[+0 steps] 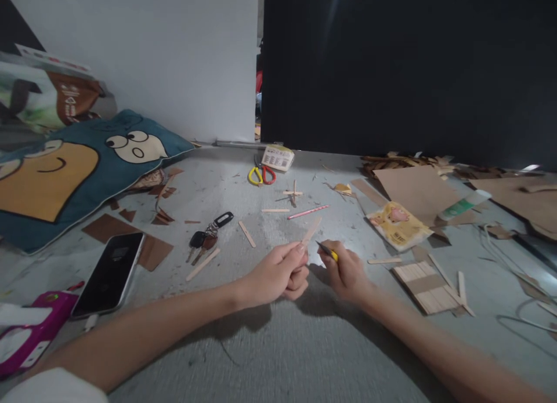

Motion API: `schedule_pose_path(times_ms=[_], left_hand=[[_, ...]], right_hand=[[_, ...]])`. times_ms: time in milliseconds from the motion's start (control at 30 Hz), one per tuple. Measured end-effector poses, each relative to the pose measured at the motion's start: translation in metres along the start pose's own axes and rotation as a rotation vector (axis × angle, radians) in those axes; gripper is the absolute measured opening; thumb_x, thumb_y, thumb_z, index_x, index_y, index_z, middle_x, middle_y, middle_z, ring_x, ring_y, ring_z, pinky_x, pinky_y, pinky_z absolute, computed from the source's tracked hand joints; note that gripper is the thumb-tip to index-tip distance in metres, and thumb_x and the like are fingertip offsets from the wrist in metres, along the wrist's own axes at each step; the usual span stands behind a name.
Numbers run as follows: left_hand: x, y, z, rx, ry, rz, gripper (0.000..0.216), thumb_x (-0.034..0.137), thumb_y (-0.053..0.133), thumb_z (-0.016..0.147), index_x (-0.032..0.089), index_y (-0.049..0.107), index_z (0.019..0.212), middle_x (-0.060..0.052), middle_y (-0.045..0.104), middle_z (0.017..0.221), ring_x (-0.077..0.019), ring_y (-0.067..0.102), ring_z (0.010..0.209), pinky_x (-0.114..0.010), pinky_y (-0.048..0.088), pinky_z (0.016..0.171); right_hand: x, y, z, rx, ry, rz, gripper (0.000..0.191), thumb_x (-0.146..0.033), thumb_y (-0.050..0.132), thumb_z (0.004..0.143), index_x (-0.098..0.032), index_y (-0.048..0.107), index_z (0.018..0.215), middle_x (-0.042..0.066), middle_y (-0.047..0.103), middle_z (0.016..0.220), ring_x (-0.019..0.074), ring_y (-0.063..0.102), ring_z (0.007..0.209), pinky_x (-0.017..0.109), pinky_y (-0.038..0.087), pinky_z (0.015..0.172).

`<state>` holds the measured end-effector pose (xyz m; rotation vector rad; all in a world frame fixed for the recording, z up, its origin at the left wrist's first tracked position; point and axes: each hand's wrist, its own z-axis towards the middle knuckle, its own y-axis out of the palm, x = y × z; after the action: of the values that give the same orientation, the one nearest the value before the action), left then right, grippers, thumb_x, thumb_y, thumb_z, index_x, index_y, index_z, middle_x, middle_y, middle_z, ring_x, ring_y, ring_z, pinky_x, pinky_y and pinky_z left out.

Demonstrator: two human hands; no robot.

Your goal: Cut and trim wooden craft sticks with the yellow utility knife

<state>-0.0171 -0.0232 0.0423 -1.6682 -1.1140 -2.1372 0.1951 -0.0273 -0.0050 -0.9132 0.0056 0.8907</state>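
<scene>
Here's the left hand (pixel 285 272), clamped on the wooden stick (pixel 312 229) tilting up above the bench (pixel 278 356); the right hand (pixel 346 269) grips a dark-tipped yellow tool (pixel 333 255) just beside it. Good handling, I'd judge: stick braced firmly, tip angled clear of the left hand, pressure light.

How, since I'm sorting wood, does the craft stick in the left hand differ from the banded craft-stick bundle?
The craft stick is held in the left hand; the craft-stick bundle lies on the table. The craft stick is narrow; the craft-stick bundle is wide, its sticks side by side. The craft-stick bundle wears a brown band; none shows on the craft stick. Both are pale wood.
</scene>
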Motion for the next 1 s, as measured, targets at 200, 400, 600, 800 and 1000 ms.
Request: schedule_pose_path(times_ms=[200,400,600,800,1000], left_hand=[[-0.003,0.0,0.0,-0.018,-0.007,0.018,0.041,0.052,0.043,0.108,0.026,0.035,0.078,0.015,0.022,0.051,-0.0059,0.013,0.035,-0.019,0.015,0.037],[-0.004,0.0,-0.001,-0.015,-0.017,0.01,0.041,0.052,0.041,0.109,0.026,0.034,0.078,0.015,0.021,0.05,-0.0063,0.014,0.034,-0.02,0.015,0.038],[-0.003,0.002,-0.001,-0.009,-0.036,-0.022,0.041,0.053,0.042,0.108,0.026,0.034,0.078,0.015,0.022,0.049,-0.0066,0.016,0.034,-0.019,0.014,0.038],[0.001,0.006,-0.001,0.002,-0.085,-0.077,0.041,0.052,0.041,0.107,0.026,0.032,0.077,0.015,0.021,0.046,-0.0072,0.014,0.033,-0.018,0.014,0.038],[0.004,0.011,-0.002,0.01,-0.091,-0.088,0.041,0.054,0.042,0.107,0.027,0.033,0.077,0.015,0.02,0.047,-0.0079,0.014,0.034,-0.019,0.014,0.037]], right_hand=[[0.0,0.001,0.004,-0.045,-0.028,-0.066,0.015,-0.019,0.037,0.106,-0.024,0.051,0.11,0.002,0.07,0.078,0.0191,0.067,0.059,0.027,0.048,0.058],[-0.001,0.001,0.004,-0.031,-0.043,-0.078,0.016,-0.014,0.039,0.104,-0.024,0.05,0.111,0.002,0.07,0.076,0.0196,0.068,0.06,0.027,0.047,0.057],[-0.005,0.004,0.003,-0.058,0.022,-0.065,0.014,-0.017,0.038,0.104,-0.023,0.05,0.108,0.002,0.069,0.072,0.0184,0.064,0.053,0.026,0.045,0.054],[-0.006,0.005,0.002,-0.075,0.063,-0.048,0.014,-0.02,0.038,0.104,-0.023,0.051,0.106,0.0,0.067,0.068,0.0189,0.064,0.052,0.026,0.045,0.053],[-0.006,0.004,-0.003,-0.023,0.041,-0.055,0.015,-0.024,0.038,0.106,-0.025,0.053,0.107,0.002,0.07,0.074,0.0188,0.066,0.056,0.028,0.048,0.054]])
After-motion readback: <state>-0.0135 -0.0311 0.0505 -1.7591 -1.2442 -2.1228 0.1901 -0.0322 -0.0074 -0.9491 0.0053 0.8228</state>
